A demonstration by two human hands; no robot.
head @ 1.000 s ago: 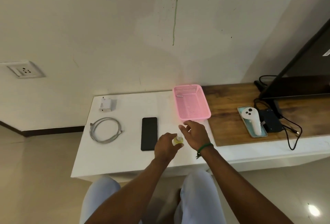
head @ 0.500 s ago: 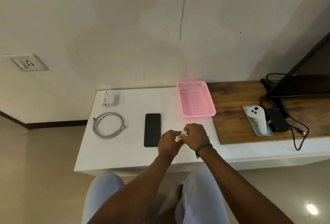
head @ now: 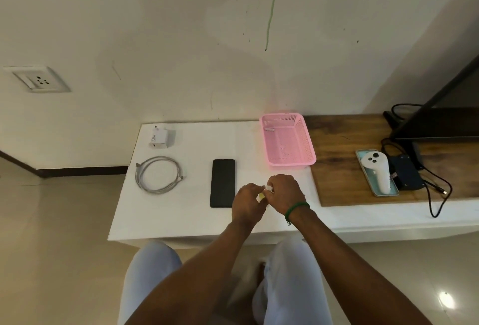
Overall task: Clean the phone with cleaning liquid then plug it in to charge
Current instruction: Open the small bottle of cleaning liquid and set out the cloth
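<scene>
A black phone [head: 223, 182] lies face up on the white table [head: 181, 210]. Just right of it my left hand [head: 247, 201] grips a small yellowish bottle of cleaning liquid [head: 261, 196], mostly hidden by my fingers. My right hand [head: 283, 191] is curled over the bottle's white cap [head: 269, 188] and pinches it. A coiled grey charging cable [head: 158, 174] lies left of the phone. A white charger brick [head: 160, 138] stands at the table's back left corner. A wall socket [head: 39, 82] sits on the wall to the far left.
A pink plastic basket [head: 308, 140] stands behind my hands. To the right, a wooden board [head: 337, 164] carries a white controller [head: 377, 169] on a teal tray, a dark box [head: 405, 174] with black cables, and a monitor's foot [head: 427, 127].
My right hand has come down from above the bottle and closed on its cap. Both hands now hold the bottle together beside the phone.
</scene>
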